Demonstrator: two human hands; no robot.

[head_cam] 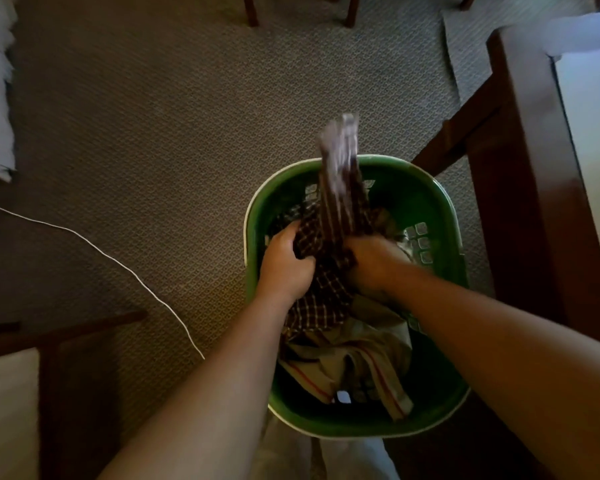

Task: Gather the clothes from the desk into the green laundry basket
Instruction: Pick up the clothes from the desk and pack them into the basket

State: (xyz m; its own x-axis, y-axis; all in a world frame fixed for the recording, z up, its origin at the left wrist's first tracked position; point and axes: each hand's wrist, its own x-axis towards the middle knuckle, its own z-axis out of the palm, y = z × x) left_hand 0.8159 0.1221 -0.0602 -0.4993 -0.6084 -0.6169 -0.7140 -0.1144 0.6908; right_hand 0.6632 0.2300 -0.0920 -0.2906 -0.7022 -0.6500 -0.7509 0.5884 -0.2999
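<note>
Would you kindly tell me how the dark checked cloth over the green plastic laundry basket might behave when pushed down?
Probably floppy: the dark checked cloth bunches where the left hand and right hand grip it. Likely light, as its raised end looks blurred. It should crumple onto the beige red-striped cloth in the green plastic laundry basket.

Wide open over the carpet [153, 133] left of and beyond the green laundry basket [253, 216], crossed only by a thin white cord [118, 261] on the floor, with chair legs [252, 12] far ahead. Tight on the right, with the dark wooden desk [527, 168] frame just beside the basket's rim. Crowded inside the basket mouth by the left hand [284, 261] and right hand [371, 265] gripping a checked garment [326, 244] above beige clothes [361, 348].
</note>
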